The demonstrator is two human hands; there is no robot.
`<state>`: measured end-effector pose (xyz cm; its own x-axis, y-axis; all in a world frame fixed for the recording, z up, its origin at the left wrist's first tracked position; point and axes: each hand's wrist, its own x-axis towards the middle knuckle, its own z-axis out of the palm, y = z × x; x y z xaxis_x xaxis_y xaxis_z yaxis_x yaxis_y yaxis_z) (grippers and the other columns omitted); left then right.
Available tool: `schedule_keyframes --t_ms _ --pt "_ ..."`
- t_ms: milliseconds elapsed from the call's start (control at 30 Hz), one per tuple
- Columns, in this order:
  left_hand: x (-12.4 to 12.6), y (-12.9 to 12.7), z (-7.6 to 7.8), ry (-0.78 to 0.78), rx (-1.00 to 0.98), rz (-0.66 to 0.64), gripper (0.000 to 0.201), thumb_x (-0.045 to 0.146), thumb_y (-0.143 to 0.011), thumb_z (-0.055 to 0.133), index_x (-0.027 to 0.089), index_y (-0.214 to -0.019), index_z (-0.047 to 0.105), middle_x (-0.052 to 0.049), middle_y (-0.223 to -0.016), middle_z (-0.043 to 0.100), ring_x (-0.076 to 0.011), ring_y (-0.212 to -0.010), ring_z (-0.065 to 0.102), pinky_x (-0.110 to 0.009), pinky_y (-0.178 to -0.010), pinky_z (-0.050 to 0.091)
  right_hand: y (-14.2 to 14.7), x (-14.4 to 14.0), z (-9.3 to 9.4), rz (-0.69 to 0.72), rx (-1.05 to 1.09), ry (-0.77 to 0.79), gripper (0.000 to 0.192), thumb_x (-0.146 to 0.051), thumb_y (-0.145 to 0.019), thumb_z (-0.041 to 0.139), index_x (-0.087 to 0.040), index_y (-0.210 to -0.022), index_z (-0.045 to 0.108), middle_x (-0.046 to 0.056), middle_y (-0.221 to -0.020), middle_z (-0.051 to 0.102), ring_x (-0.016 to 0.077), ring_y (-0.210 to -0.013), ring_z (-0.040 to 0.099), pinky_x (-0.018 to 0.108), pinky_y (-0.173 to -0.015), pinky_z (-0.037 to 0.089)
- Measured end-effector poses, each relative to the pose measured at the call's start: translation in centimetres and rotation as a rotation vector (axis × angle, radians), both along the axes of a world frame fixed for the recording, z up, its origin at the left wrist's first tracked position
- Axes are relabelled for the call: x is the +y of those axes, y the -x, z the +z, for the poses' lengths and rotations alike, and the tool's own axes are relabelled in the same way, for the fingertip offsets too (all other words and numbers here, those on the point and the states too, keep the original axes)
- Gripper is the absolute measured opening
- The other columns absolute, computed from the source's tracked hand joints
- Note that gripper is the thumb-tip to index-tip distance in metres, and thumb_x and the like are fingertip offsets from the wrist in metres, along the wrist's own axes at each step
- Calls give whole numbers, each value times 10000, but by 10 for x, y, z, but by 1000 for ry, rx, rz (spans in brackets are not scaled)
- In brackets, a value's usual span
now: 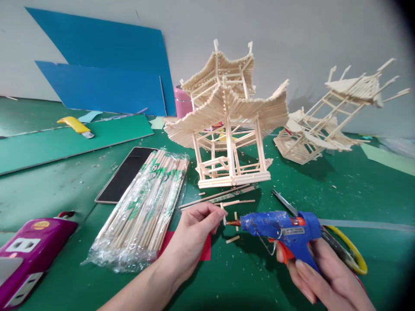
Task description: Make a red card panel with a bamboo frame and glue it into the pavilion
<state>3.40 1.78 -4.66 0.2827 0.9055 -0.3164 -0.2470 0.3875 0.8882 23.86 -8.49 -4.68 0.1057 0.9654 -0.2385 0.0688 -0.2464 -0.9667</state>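
Between thumb and fingertips, my left hand [201, 222] pinches a short wooden stick piece [223, 216]. My right hand [324, 270] is wrapped round the handle of a blue hot glue gun [275, 225], with fingers by its orange trigger. The gun's brown nozzle tip is at or very close to the lower end of the stick piece; contact I cannot tell. A clear glue stick [353, 223] juts from the gun's back. Behind my hands stands a pavilion model [228, 129] built of wooden sticks. Short cut stick pieces [232, 239] lie on the green table beneath the nozzle.
Left of my hands lie a plastic-wrapped bundle of chopsticks [145, 203], a dark phone [125, 175] and a purple power strip [35, 255]. Yellow-handled pliers [352, 248] rest behind the gun. A second stick model [320, 119] leans at right. A yellow utility knife [76, 125] lies far left.
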Motion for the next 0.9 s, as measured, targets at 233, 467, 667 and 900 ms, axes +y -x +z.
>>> schedule_keyframes --t_ms 233,467,667,900 --pt "0 0 -2 3 -3 2 162 271 -715 640 148 -611 625 23 -530 500 -85 -532 395 -214 -535 299 -2 1 0 10 6 5 287 -380 -866 437 -259 -1126 421 75 -951 565 85 -464 433 252 -439 432" --pt "1 0 -3 -9 -35 -5 160 259 -724 638 141 -616 633 27 -525 491 -78 -536 390 -205 -535 294 0 2 2 -13 -21 -3 242 -376 -866 447 -249 -1071 447 69 -923 582 84 -468 440 246 -446 434" --pt "0 1 -6 -26 -38 -8 157 267 -724 641 145 -625 632 28 -531 488 -82 -543 390 -210 -543 293 3 6 7 4 -1 -16 243 -393 -867 428 -248 -1058 469 68 -932 571 89 -468 427 261 -462 421" --pt "0 0 -5 -2 -34 2 164 265 -721 644 144 -611 628 24 -536 497 -78 -536 380 -207 -530 294 -17 5 5 -17 -47 -44 245 -402 -847 453 -250 -1019 538 -31 -490 487 108 -388 391 258 -423 357"
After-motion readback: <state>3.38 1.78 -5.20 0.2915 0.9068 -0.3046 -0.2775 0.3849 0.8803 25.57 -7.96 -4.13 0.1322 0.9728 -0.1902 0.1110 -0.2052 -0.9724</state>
